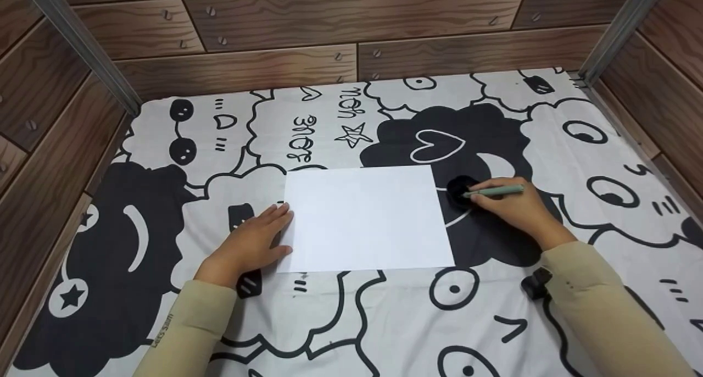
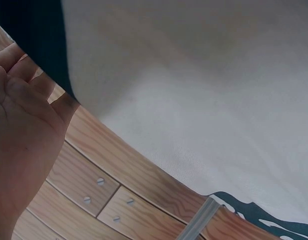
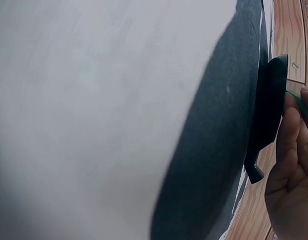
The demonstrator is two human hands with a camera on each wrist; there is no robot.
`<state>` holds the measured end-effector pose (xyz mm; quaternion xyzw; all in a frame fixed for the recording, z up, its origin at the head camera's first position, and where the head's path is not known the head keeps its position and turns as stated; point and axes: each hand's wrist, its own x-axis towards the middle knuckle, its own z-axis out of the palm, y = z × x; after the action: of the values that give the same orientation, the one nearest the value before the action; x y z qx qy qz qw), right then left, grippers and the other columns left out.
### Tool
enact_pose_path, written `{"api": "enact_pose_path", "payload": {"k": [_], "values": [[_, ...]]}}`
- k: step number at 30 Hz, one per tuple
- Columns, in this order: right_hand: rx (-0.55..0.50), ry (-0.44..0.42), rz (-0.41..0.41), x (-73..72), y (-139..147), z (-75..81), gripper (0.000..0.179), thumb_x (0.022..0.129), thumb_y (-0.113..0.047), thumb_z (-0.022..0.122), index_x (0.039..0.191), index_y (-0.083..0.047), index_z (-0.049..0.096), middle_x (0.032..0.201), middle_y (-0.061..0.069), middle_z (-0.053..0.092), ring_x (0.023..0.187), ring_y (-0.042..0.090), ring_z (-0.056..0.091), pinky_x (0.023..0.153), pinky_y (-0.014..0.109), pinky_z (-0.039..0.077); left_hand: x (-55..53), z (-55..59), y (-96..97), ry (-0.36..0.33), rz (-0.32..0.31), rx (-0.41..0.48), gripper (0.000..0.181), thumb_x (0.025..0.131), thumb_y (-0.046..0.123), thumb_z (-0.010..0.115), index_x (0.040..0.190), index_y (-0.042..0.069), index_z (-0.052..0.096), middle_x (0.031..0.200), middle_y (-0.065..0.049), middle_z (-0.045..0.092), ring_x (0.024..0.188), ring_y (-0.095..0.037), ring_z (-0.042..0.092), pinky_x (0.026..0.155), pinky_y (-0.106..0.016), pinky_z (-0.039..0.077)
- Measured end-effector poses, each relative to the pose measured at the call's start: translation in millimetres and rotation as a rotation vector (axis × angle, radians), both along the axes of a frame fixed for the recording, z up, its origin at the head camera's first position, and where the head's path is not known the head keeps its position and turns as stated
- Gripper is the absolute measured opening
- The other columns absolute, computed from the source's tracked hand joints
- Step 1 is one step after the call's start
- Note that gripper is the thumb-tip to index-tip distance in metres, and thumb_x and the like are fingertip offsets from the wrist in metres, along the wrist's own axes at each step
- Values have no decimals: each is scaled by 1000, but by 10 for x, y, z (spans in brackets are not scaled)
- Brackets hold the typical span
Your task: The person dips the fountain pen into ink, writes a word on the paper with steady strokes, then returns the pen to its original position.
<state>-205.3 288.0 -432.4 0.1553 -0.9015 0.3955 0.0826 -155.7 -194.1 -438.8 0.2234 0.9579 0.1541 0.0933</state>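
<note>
You work over a cloth (image 1: 412,322) printed with black and white cartoon faces, and the white sheet of paper (image 1: 365,220) lies flat on it. Beyond the paper's far edge the print shows a star, a heart and some lettering; nearer than the paper, the cloth creases softly between eyes and wavy outlines. Past the cloth, behind the paper, stands a wall (image 1: 351,14) of plank pattern with screw heads, and more planks flank both sides. Two grey metal posts (image 1: 77,42) — one to each side, well beyond the paper — slope down to the cloth's far corners.

Your left hand (image 1: 250,242) rests at the paper's left edge, fingers loosely extended and gripping nothing. Your right hand (image 1: 513,204), off the paper's right edge, pinches a green pen (image 1: 497,190) — its tip at a small black dish (image 1: 458,184) just beside the paper (whether they touch, you cannot tell).
</note>
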Motion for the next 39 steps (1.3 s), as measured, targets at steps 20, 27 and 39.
{"api": "enact_pose_path", "payload": {"k": [20,27,39], "values": [[-93,-35,-46,-1,-18,140,17,83,-16,75,96,-5,76,92,7,72,71,-1,60,62,11,47,-6,-2,9,-3,6,-12,66,90,28,65,144,2,39,152,-12,31,140,-33,23,107,-56,27],[-140,-7,-23,72,-231,365,15,83,-2,71,96,6,73,87,19,70,67,0,60,59,11,46,3,6,10,-1,9,-5,64,90,27,65,144,2,40,151,-12,32,140,-32,25,106,-56,29],[-162,-21,-9,-161,-485,208,16,84,-16,75,96,-6,76,76,7,70,63,6,61,57,15,48,4,30,13,-10,-2,-6,65,90,27,65,144,1,39,151,-13,31,139,-34,24,107,-55,28]]}}
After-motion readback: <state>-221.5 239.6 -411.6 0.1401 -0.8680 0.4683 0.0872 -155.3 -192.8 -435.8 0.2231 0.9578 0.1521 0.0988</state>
